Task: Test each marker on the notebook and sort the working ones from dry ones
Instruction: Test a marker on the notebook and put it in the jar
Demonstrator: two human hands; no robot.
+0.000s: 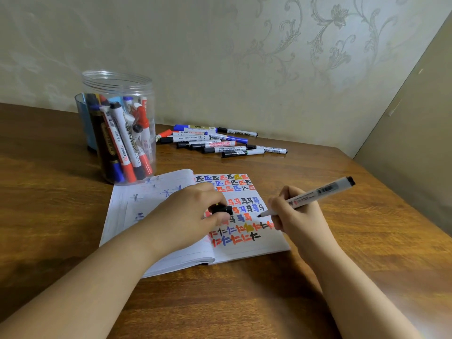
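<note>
While the notebook (171,231) lay open on the tabletop (367,241), I had the right hand (297,216) curled round a black marker (310,195), its bare tip poised just over the right page beside the rows of coloured test marks, whether touching the paper I could not tell. My left hand (190,214) rested on the notebook's middle, fingers pinching the black cap (222,209) and weighing the pages flat. Beyond the notebook's far left corner stood the clear jar (119,128) with markers upright in it; beyond its far right edge lay a loose pile of markers (220,141) on the tabletop. I judged the marker light and stiff, its smooth plastic barrel a little slippery, so the hold belonged low, near the tip, as I had it, for a controlled stroke. The thin pages looked apt to curl or shift under the nib, which made the left hand's pressing worthwhile. The cap was small and easily dropped.
</note>
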